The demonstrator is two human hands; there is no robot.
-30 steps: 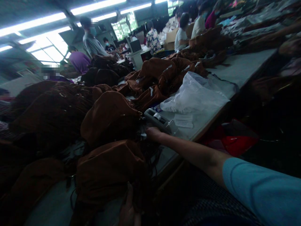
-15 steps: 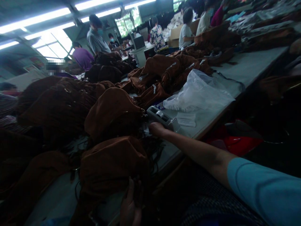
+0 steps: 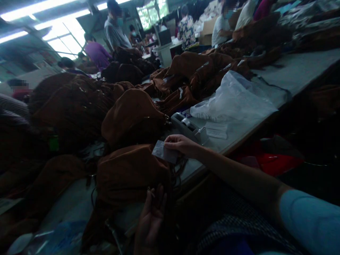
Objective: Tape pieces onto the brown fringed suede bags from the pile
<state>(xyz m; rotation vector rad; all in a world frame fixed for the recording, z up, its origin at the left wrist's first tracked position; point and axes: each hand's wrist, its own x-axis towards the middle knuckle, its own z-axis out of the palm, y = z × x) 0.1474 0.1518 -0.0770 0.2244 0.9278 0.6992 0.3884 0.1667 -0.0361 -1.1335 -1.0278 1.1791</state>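
Lifted clear of the brown bags since the last frame: the right hand (image 3: 180, 145), its thumb and fingers now pressed together on a small clear plastic packet (image 3: 162, 151), held flat and tilted in the air just above a bag. Packet no longer lost among the fringe, and now in plain view against the dark suede.

Far left, heaped fringed bags in brown suede (image 3: 71, 109), with dark shapes and small metal fittings among them, and seated co-workers beyond, mostly cut off. Lower centre, the left hand (image 3: 150, 221), upright and open, fingers (image 3: 159, 202) spread apart and holding nothing that can be made out, just beside the nearest brown suede bag (image 3: 131, 173). Some tiny pale speck at one fingertip, too small to tell.

Right of the raised packet, a grey tape dispenser (image 3: 186, 125) near the right hand, without touching it, then white paper slips (image 3: 216, 130) and a loose white plastic bag (image 3: 233, 101) on a long pale work table (image 3: 300, 71). Red fabric (image 3: 271, 163) below the table's edge, in shadow.

Further off, a standing co-worker in a grey shirt (image 3: 115, 30), another in a purple top (image 3: 97, 53), and one in a floral blouse (image 3: 186, 32), with cardboard boxes (image 3: 208, 28) behind, under bright fluorescent lights (image 3: 37, 14).
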